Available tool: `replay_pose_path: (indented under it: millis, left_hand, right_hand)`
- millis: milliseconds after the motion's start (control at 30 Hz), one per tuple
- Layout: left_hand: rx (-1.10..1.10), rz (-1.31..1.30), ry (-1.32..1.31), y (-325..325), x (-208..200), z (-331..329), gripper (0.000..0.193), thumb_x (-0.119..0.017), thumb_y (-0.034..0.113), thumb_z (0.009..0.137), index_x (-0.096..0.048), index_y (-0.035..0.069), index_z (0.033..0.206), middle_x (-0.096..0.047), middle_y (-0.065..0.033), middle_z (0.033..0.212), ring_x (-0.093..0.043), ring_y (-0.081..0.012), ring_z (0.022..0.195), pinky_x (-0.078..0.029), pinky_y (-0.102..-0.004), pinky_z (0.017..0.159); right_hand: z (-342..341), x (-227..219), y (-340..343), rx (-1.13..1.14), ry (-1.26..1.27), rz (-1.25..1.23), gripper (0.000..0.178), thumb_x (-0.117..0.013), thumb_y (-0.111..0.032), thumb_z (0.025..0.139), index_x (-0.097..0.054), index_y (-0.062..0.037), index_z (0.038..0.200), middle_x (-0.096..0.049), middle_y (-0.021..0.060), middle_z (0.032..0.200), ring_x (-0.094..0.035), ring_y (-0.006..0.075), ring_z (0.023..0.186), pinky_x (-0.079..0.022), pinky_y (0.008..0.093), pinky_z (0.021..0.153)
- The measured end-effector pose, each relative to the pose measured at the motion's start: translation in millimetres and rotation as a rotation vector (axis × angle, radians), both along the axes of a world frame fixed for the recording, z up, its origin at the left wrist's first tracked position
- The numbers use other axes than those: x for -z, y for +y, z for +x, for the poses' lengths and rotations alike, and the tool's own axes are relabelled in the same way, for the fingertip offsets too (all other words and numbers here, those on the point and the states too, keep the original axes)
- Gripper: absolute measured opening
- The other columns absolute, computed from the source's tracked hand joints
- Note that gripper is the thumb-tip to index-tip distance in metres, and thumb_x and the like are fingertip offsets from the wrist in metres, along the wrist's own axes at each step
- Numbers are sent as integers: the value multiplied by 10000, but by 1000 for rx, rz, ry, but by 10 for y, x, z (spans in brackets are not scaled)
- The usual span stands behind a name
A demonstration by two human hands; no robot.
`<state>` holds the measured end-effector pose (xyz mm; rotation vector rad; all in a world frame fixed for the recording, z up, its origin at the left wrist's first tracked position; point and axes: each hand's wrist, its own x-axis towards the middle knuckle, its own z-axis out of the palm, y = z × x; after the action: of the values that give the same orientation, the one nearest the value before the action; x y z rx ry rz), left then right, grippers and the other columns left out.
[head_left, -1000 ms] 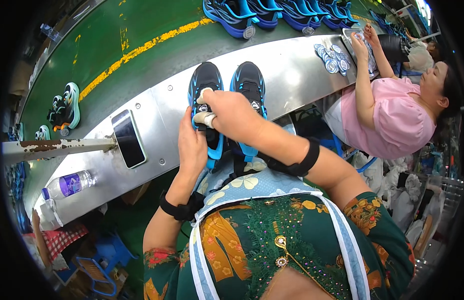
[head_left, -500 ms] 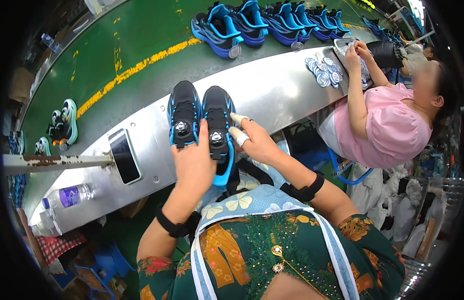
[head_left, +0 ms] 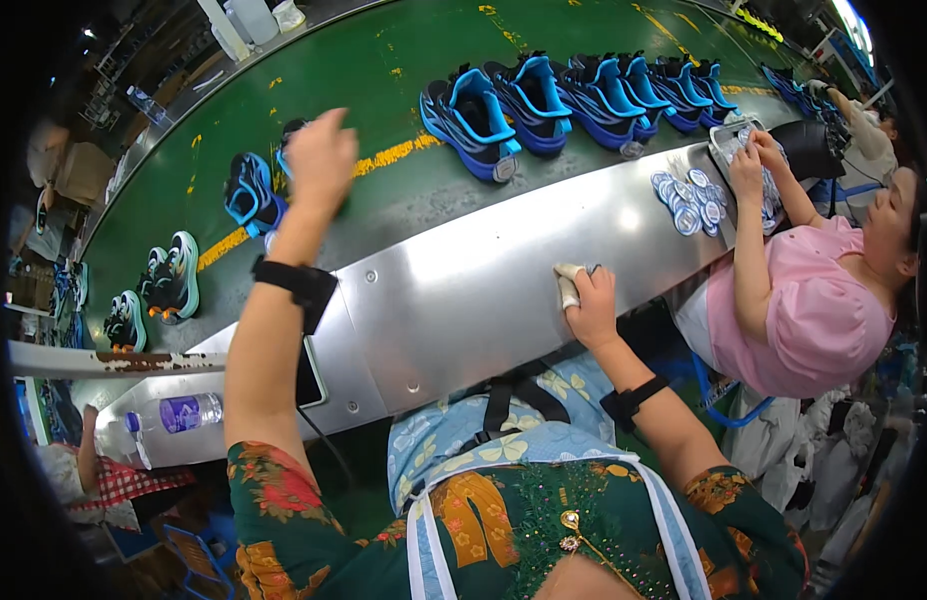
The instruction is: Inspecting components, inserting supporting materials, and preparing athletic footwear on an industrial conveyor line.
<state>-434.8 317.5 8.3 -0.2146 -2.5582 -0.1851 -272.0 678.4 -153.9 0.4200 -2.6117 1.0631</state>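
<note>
My left hand (head_left: 322, 165) reaches far out over the green belt, its fingers smeared by motion. It partly hides a black and blue sneaker (head_left: 292, 140); whether it touches that sneaker I cannot tell. Just left of it, a matching sneaker (head_left: 250, 192) stands on the belt. Above the metal ledge (head_left: 464, 310) is my right hand (head_left: 591, 305), with white coverings on the thumb and a finger. Its fingers are drawn together and curled, with nothing seen in them.
Several black and blue sneakers (head_left: 474, 120) line the belt (head_left: 384, 60) at the far side. Round tags (head_left: 689, 200) lie near a person in pink (head_left: 784, 290) at right. A bottle (head_left: 179, 413), a phone (head_left: 311, 375) and a rusty metal bar (head_left: 114, 360) are at left.
The sneaker pair has gone from between my hands to the belt at far left. My left hand has moved out and left; my right hand has come away from the shoes. The view has shifted.
</note>
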Motion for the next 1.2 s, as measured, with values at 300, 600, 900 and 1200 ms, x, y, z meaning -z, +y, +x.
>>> replay_pose_path:
  millis: [300, 600, 900, 1200]
  left_hand:
    - [20, -25, -799, 2037, 856, -660, 680, -629, 480, 844, -383, 301, 1451, -446, -298, 1299, -587, -474, 1043, -460, -481, 937]
    - [600, 225, -1024, 1083, 42, 295, 320, -665, 194, 806, -629, 102, 1111, -613, -139, 829, -605, -292, 772, -490, -382, 721]
    - [168, 410, -686, 976, -758, 2166, 280, -452, -118, 713, -647, 5, 873, -612, -147, 919, -609, -310, 855, -488, -366, 780]
    - [281, 147, -447, 1321, 24, 2550, 87, -624, 40, 651, -563, 101, 640, -532, -34, 660, -539, -232, 769, -359, -359, 720]
  right_hand:
    - [-35, -88, -73, 43, -12, -35, 329, -641, -62, 701, -699, -116, 1020, -491, 94, 795, -497, 305, 788, -408, 403, 765]
    - [27, 10, 37, 55, 1, -47, 319, -643, -52, 711, -695, -118, 1019, -496, 111, 798, -496, 314, 786, -416, 403, 741]
    - [-248, -167, 286, -93, -561, -307, 333, -660, -115, 850, -660, -120, 1182, -623, 77, 969, -558, 197, 876, -443, 304, 789]
    - [-437, -1279, -471, -811, -461, -159, 632, -784, -173, 697, -552, -167, 1285, -572, 117, 890, -566, 295, 800, -452, 374, 731]
